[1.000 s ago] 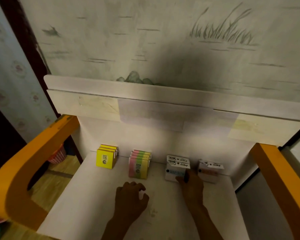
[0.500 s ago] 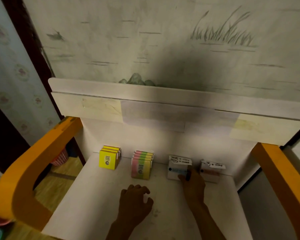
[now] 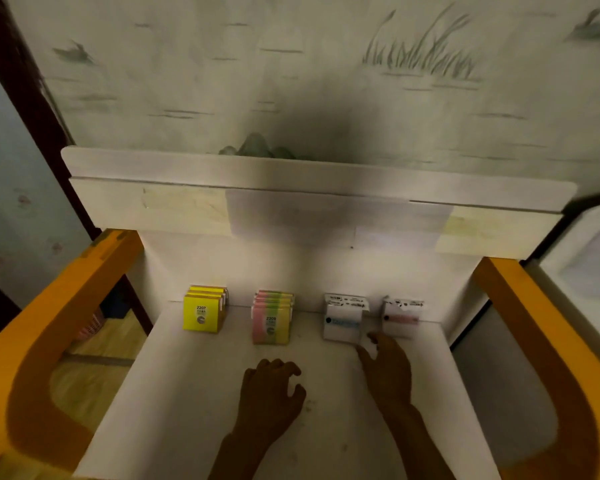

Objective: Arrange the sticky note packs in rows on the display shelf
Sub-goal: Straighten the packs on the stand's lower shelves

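A flat white display shelf (image 3: 194, 393) with a white back panel and curved orange side frames (image 3: 49, 341) carries four groups of sticky note packs, standing upright in one row along the back edge — well apart from each other. From the left: a stack of bright yellow packs (image 3: 203, 314), then a stack of pink-and-green packs (image 3: 272, 322), then a white pack with a blue label strip (image 3: 343, 322), then a white pack with a pink label strip (image 3: 400, 318) nearest the right frame. Both hands lie on the shelf surface in front of the row — the left hand (image 3: 269, 398) with fingers curled loosely, the right hand (image 3: 388, 370) just before the two white packs.
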### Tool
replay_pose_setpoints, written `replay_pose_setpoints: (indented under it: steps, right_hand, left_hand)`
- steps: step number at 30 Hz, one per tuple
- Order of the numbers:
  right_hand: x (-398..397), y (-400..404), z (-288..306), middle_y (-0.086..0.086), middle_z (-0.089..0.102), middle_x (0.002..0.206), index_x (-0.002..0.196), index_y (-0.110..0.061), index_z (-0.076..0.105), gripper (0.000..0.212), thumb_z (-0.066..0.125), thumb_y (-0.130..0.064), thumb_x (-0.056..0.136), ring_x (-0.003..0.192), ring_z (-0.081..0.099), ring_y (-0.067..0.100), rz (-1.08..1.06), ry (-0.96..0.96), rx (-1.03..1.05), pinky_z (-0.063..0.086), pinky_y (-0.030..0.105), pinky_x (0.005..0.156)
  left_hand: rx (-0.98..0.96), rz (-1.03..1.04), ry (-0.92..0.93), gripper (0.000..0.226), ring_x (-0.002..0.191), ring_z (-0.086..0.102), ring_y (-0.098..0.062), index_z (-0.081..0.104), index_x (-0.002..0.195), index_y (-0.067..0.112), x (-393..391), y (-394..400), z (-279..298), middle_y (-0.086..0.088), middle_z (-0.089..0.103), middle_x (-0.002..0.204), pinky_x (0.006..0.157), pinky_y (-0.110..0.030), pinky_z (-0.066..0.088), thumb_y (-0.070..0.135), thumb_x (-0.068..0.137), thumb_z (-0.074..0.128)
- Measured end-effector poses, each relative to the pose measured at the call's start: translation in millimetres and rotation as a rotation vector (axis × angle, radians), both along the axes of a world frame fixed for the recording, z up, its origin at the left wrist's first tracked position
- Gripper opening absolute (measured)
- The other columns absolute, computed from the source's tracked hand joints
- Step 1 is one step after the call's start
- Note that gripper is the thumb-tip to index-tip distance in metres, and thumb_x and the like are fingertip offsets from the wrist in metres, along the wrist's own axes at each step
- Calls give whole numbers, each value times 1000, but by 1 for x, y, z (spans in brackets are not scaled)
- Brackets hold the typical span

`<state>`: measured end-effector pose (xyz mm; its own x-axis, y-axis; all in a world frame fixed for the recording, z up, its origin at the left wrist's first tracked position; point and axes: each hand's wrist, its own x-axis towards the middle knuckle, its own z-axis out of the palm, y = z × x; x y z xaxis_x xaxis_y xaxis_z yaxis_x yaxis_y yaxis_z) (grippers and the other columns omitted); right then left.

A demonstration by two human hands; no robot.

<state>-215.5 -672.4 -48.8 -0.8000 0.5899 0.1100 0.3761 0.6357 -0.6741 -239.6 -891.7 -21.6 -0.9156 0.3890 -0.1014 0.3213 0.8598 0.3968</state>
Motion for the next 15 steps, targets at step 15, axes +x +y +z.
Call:
replay_pose_setpoints:
  steps: [15]
  right_hand:
    - [141, -12, 66, -13, 56, 134, 134, -33, 53, 47, 56, -52, 91, 118, 54, 8, 62, -205, 240, 45, 23, 97]
  left_hand:
    - [170, -450, 72, 45, 130, 43, -7, 41, 141, 40, 42, 52, 26, 15, 47, 144, 107, -28, 32, 43, 96, 48]
